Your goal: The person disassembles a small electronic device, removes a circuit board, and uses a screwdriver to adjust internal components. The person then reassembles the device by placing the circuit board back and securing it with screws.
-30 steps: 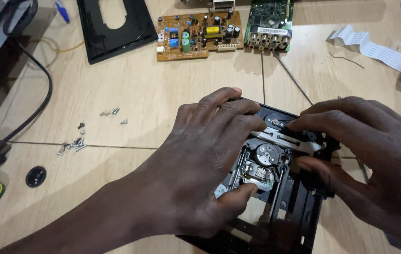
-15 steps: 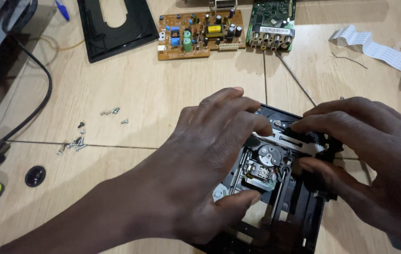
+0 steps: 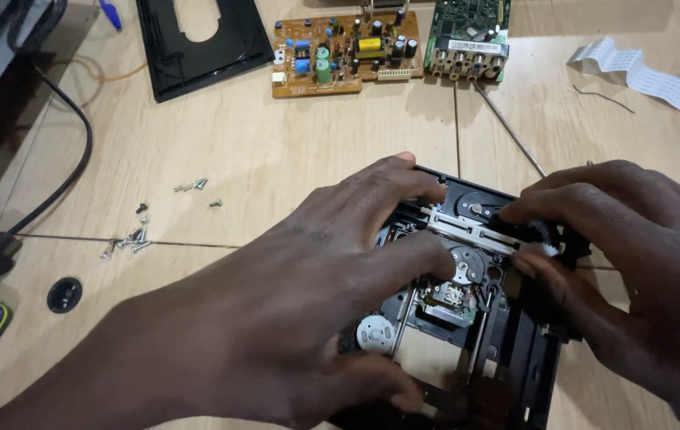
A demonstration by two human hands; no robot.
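Note:
A black disc drive mechanism lies on the wooden table, its spindle motor, laser lens carriage and a white gear exposed. My left hand covers its left side, fingers gripping the frame's far and near edges. My right hand holds the right side, thumb and fingertips pinching the right end of the silver clamp bar that crosses the top.
An orange-brown circuit board and a green circuit board lie at the back, beside a black disc tray. Several loose screws lie left. A white ribbon cable is far right, a black cable left.
Both hands keep their grip on the mechanism. The drive and hands sit slightly lower and to the right in view, and the clamp bar end has shifted a little under my right fingers.

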